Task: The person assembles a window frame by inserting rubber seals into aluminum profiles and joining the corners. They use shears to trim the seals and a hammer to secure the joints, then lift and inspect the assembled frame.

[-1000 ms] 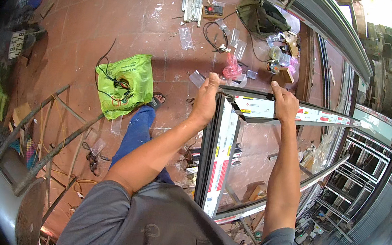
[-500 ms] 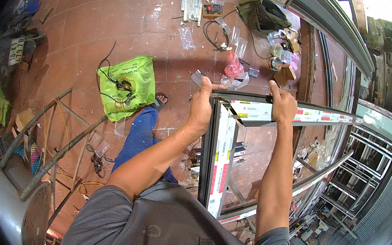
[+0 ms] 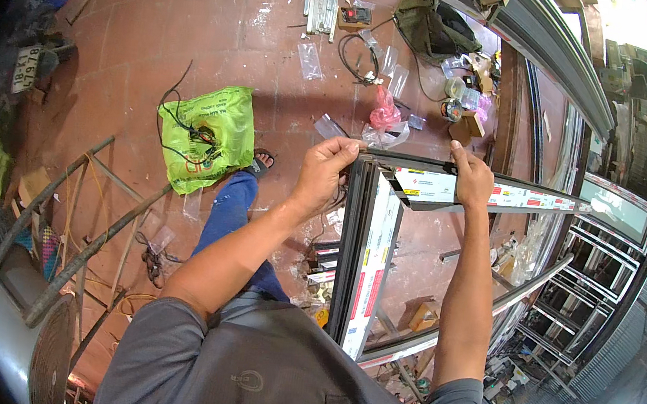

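Observation:
A dark metal window or door frame (image 3: 368,262), its faces covered in white printed protective film, stands in front of me with a corner just left of the middle. My left hand (image 3: 323,172) is closed at that corner, thumb and forefinger pinching what looks like the end of a thin black strip (image 3: 407,159). This strip lies along the top edge of the frame's far bar. Farther right, my right hand (image 3: 472,178) is wrapped over the same bar, its thumb stretched along the top by the strip. The fingers behind the bar are hidden.
A green plastic bag (image 3: 216,139) with dark cables lies on the tiled floor by my foot. Beyond are a pink bag (image 3: 385,114), metal strips (image 3: 324,5) and a dark green bag (image 3: 435,28). A metal rack (image 3: 90,244) stands left; more frames (image 3: 614,213) stand right.
My left hand has dropped slightly and its fingers have closed into a pinch at the corner. My right hand stays on the bar. The view has shifted a little.

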The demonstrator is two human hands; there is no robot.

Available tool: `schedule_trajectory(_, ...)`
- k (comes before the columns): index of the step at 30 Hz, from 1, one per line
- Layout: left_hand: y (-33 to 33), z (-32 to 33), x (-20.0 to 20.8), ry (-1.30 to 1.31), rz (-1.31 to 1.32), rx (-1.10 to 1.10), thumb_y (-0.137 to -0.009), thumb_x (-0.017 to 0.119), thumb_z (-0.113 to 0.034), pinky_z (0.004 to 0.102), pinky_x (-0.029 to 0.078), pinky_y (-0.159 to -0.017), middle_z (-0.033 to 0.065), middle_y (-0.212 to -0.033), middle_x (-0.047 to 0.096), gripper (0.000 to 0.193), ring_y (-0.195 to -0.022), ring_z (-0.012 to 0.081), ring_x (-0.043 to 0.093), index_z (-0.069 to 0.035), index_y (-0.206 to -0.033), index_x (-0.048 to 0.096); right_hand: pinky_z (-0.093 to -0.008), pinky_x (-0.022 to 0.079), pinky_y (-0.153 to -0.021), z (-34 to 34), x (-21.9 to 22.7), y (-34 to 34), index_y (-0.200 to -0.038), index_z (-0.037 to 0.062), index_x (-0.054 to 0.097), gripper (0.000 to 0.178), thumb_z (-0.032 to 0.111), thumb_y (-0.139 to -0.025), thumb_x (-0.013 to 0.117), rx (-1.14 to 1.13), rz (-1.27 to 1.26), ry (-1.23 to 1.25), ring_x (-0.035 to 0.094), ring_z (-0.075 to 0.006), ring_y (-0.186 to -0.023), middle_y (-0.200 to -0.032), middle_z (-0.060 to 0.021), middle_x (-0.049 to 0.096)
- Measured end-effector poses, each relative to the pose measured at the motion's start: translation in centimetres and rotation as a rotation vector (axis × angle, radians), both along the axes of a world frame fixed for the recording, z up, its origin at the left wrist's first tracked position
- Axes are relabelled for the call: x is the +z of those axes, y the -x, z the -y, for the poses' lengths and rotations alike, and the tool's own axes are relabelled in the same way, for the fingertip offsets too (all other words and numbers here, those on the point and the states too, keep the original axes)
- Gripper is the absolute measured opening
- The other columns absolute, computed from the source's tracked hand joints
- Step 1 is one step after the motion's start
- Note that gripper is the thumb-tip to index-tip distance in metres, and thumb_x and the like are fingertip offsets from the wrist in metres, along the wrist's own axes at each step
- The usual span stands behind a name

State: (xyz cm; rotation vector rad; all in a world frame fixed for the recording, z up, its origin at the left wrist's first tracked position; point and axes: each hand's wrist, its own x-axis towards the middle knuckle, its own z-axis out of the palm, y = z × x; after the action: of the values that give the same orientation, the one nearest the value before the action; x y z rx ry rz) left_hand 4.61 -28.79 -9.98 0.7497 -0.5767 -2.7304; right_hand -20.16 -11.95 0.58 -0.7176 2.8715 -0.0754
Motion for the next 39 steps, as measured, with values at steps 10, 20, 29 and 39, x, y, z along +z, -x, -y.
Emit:
schedule_trajectory(10, -0.4, 3.9, -2.1, 0.302, -0.073, -0.272, -0.106, 0.069, -0.028, 0.0272, 0.057, -0.073, -0.0003, -0.098, 0.071, 0.020, -0.085, 0.0095, 0.067, -0.008, -0.107, 0.068, -0.0528, 0.049, -0.076, -0.6, -0.1, 0.0, -0.081, 0.0051, 0.076, 0.073, 0.071, -0.099, 0.050, 0.061, 0.038, 0.021, 0.068, -0.0447, -0.085, -0.083, -0.0247, 0.071)
schedule_trajectory(20, 0.3, 2.9, -3.6, 0.158, -0.145, -0.222, -0.105, 0.066, -0.029, 0.0332, 0.058, -0.087, 0.0087, -0.109, 0.075, 0.029, -0.097, 0.0167, 0.071, -0.004, -0.121, 0.067, -0.0539, 0.050, -0.075, -0.1, 0.8, 0.1, -0.082, 0.0065, 0.078, 0.068, 0.068, -0.098, 0.054, 0.107, 0.076, -0.039, 0.068, -0.0451, -0.083, -0.082, -0.0232, 0.072)
schedule_trajectory(29, 2.3, -2.9, -0.3, -0.005, -0.109, -0.036, -0.111, 0.027, -0.065, 0.0418, 0.056, -0.104, 0.0283, -0.120, 0.072, 0.084, -0.108, 0.0312, 0.072, 0.005, -0.094, 0.072, -0.0512, 0.050, -0.076, -0.9, 1.0, -1.6, -0.078, 0.0058, 0.078, 0.066, 0.063, -0.100, 0.054, 0.166, 0.098, -0.083, 0.068, -0.0423, -0.083, -0.081, -0.0217, 0.072)
schedule_trajectory(39, 2.0, -3.0, 1.1, -0.094, 0.001, -0.037, -0.105, 0.032, -0.075, 0.0399, 0.061, -0.093, 0.0321, -0.113, 0.074, 0.091, -0.098, 0.0305, 0.075, 0.005, -0.086, 0.070, -0.0613, 0.043, -0.100, 2.1, 1.4, 0.1, -0.097, 0.0100, 0.082, 0.077, 0.073, -0.103, 0.038, 0.377, 0.381, -0.350, 0.071, -0.0424, -0.098, -0.093, -0.0222, 0.076)
